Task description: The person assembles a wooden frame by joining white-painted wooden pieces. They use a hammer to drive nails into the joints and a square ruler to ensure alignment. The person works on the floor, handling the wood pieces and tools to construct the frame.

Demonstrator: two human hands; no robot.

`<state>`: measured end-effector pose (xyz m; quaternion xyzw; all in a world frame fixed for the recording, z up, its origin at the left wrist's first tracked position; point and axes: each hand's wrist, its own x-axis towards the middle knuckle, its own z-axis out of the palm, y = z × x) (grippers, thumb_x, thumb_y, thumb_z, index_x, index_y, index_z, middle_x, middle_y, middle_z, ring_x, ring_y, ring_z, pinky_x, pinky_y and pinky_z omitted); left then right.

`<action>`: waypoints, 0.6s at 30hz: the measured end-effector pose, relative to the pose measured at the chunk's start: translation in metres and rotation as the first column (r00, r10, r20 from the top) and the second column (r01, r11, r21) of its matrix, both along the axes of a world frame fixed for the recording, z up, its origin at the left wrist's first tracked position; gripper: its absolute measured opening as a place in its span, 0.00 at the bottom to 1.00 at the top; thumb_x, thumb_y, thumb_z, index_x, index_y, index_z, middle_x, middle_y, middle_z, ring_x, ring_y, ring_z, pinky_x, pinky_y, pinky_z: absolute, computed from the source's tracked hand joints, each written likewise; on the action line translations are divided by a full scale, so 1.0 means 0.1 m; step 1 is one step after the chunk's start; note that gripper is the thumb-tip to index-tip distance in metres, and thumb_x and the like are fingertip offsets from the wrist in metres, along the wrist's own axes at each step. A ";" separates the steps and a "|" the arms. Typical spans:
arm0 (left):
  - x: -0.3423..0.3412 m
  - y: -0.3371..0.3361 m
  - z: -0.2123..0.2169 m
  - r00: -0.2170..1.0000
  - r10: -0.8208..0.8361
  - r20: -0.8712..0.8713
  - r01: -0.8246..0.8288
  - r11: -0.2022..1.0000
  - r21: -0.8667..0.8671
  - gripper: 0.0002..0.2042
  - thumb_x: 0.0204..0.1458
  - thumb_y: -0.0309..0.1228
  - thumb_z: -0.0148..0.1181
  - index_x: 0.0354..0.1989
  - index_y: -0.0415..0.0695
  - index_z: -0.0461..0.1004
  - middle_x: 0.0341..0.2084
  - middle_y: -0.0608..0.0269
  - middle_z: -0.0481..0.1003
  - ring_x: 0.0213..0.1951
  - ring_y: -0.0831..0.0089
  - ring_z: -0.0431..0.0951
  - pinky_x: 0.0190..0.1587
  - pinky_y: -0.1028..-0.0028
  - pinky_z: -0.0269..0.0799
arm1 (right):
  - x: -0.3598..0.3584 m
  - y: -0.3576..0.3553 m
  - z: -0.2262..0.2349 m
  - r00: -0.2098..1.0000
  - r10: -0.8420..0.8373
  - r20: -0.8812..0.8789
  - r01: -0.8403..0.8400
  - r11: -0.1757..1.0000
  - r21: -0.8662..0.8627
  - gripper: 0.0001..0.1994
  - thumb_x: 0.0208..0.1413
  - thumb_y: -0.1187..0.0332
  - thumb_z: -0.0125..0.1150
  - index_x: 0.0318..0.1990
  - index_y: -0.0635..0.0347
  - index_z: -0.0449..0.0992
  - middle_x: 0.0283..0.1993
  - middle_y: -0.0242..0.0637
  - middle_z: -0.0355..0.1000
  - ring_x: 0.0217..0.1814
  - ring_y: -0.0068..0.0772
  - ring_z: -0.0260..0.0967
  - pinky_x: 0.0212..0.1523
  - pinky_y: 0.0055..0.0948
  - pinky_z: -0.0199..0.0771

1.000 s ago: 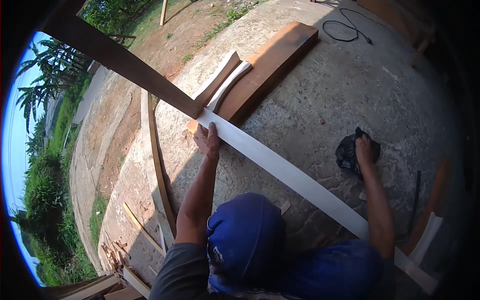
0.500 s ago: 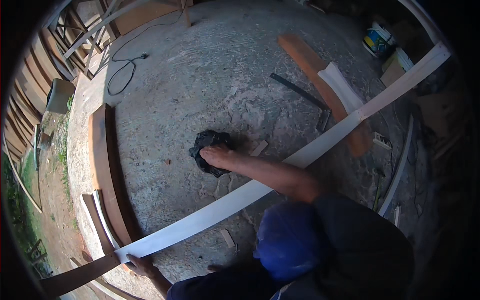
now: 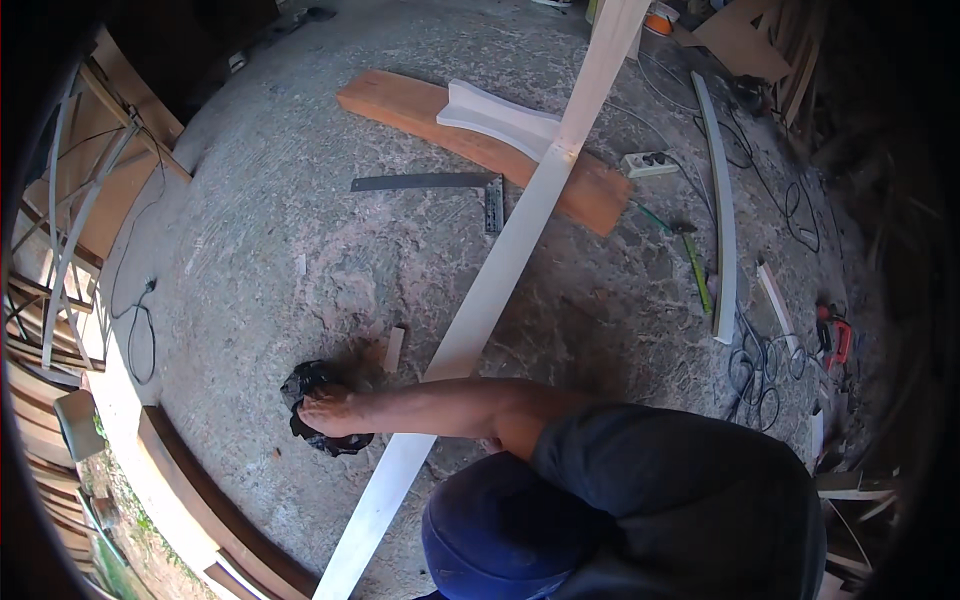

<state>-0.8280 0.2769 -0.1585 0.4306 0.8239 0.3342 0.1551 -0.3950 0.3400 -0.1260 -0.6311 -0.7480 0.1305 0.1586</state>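
Grip check: right hand (image 3: 325, 411) pressed on black bundle (image 3: 312, 383) on concrete floor (image 3: 300, 200), closure unclear; left hand unseen. Gather fully, lift clear of white plank (image 3: 500, 270).

Bright daylight; dark, bent fisheye rim

You have no label, sign or screen in front of you, and the only thing like a package is a crumpled black plastic bag (image 3: 318, 408) on the concrete floor (image 3: 300, 200).
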 end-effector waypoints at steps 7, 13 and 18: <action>-0.42 -0.10 0.21 0.996 0.053 0.068 -0.052 0.998 -0.016 0.31 0.64 0.46 0.55 0.67 0.35 0.61 0.56 0.43 0.72 0.50 0.53 0.78 0.50 0.60 0.79 | 0.79 -0.76 0.77 0.633 -0.103 -0.767 0.055 0.995 -0.089 0.07 0.51 0.72 0.61 0.35 0.66 0.76 0.33 0.43 0.78 0.34 0.39 0.78 0.35 0.38 0.77; -0.55 -0.23 0.27 0.984 0.120 0.128 -0.120 0.993 -0.012 0.32 0.64 0.47 0.54 0.68 0.35 0.59 0.57 0.43 0.72 0.51 0.53 0.78 0.51 0.60 0.79 | 1.45 -1.63 0.92 -0.366 -0.331 -0.870 0.039 0.928 -0.370 0.04 0.59 0.77 0.60 0.39 0.59 0.73 0.34 0.34 0.73 0.34 0.26 0.73 0.37 0.28 0.76; -0.18 -0.10 0.16 0.989 0.080 0.128 -0.075 0.996 -0.040 0.33 0.64 0.48 0.53 0.69 0.35 0.58 0.57 0.43 0.71 0.51 0.52 0.78 0.51 0.60 0.78 | 2.05 -2.45 0.79 -0.358 -0.174 -0.917 0.302 0.908 -0.290 0.03 0.61 0.77 0.53 0.38 0.58 0.72 0.33 0.32 0.70 0.33 0.24 0.69 0.36 0.28 0.73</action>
